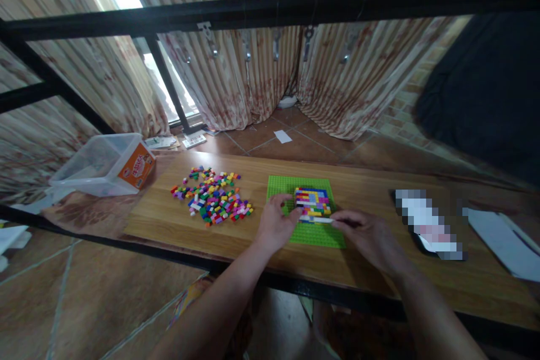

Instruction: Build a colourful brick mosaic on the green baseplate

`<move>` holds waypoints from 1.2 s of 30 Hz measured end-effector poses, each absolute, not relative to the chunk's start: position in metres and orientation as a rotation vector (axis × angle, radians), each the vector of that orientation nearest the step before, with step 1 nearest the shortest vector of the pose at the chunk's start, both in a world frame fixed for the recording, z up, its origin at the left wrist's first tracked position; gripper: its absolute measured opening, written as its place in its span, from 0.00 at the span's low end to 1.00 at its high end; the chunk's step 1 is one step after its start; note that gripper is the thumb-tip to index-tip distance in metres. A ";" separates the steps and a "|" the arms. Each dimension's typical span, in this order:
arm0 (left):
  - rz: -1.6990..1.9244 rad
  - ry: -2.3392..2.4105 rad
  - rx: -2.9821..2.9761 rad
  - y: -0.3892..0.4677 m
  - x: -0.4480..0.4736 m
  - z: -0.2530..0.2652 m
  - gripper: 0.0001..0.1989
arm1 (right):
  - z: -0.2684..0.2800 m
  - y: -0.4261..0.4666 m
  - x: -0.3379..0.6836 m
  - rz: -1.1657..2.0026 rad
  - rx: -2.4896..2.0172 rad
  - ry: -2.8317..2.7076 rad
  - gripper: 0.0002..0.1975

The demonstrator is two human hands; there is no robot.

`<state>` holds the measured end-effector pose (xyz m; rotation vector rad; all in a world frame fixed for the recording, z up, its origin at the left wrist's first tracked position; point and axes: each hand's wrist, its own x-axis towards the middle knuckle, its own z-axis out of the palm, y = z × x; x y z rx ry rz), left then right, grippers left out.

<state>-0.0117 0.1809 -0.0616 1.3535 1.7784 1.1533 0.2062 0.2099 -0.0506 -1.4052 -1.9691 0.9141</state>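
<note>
A rectangular build of colourful toy bricks (312, 198) sits on a green studded baseplate (323, 239) on the wooden table. My left hand (276, 222) grips the left side of the build, its thumb near the front corner and its fingers behind. Along the near side runs a long white strip (316, 220), and whether it is joined to the bricks I cannot tell. My right hand (371, 233) is closed, thumb and fingers pinching the right end of that strip. To the left of the baseplate lies a loose spread of small mixed bricks (219, 197).
A clear plastic bin (99, 163) with an orange label stands past the table's left end. To the right lie a phone-like object (428, 225), partly blurred out, and white paper (502, 242). A black metal bar (253, 11) with hanging hooks crosses above the table.
</note>
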 end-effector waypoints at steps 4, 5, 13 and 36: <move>1.122 1.747 1.431 0.182 -0.002 -0.065 0.18 | -0.054 0.211 0.198 0.889 -1.425 -1.980 0.13; 1.138 1.743 1.432 0.183 0.000 -0.067 0.18 | -0.055 0.211 0.197 0.884 -1.421 -1.985 0.13; 1.342 1.706 1.245 0.189 0.008 -0.072 0.23 | -0.054 0.210 0.196 0.827 -1.415 -1.967 0.12; 1.322 1.662 1.184 0.186 0.016 -0.075 0.27 | -0.070 0.210 0.197 0.987 -1.374 -1.742 0.15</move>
